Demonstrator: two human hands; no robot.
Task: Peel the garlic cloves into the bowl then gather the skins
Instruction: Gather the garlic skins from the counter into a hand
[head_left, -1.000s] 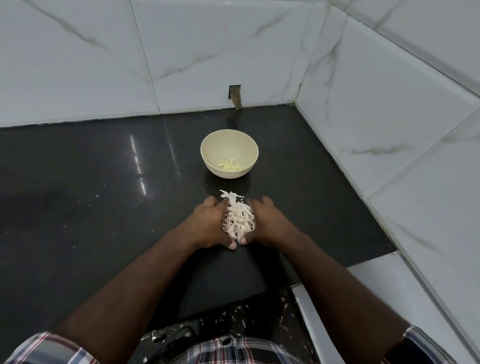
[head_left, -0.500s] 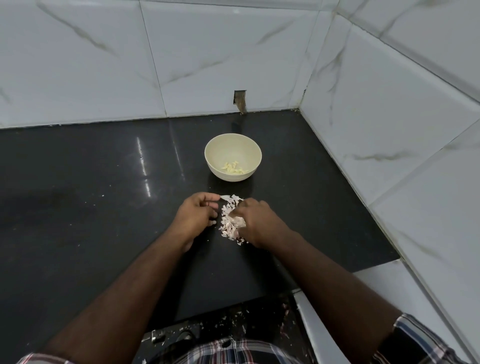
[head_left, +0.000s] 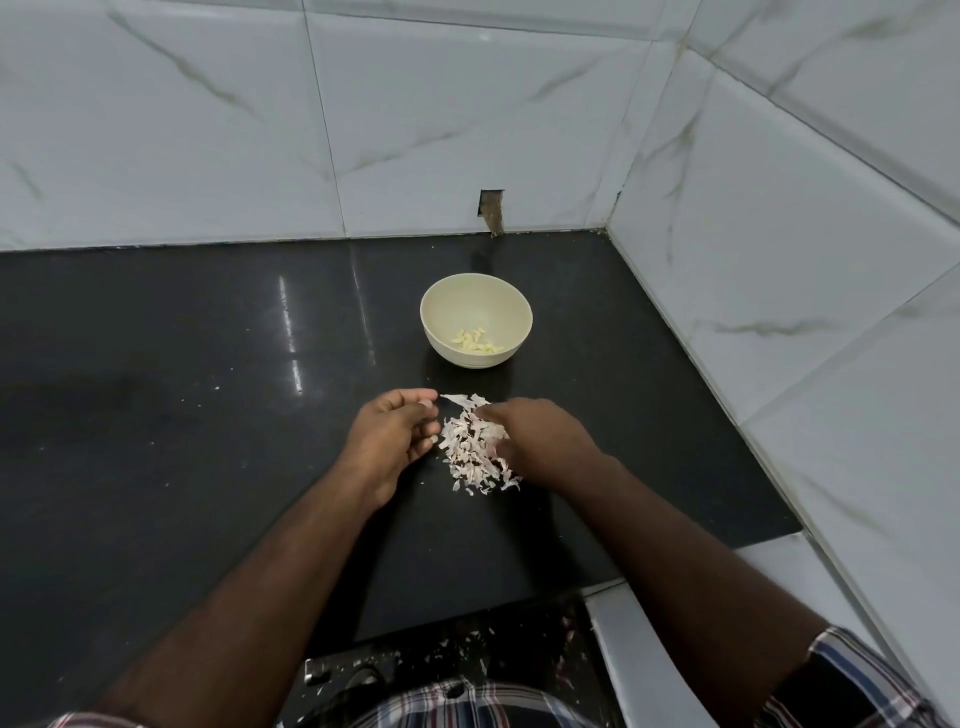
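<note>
Both hands rest on the black counter (head_left: 156, 415). The left hand (head_left: 390, 436), fingers loosely curled, holds nothing. The right hand (head_left: 540, 441) cups the skin pile (head_left: 472, 452). Farther away, peeled cloves (head_left: 477, 342) sit in the bowl (head_left: 475, 306).

Bare countertop (head_left: 171, 415) lies left; bowl (head_left: 476, 318) and seemingly close walls (head_left: 779, 270) hem the right.

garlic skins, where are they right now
In the head view, the garlic skins lie piled on the black counter between both hands, nearer than the bowl.

Black glossy counter (head_left: 156, 415), white marble-tiled corner walls (head_left: 208, 130).
</note>
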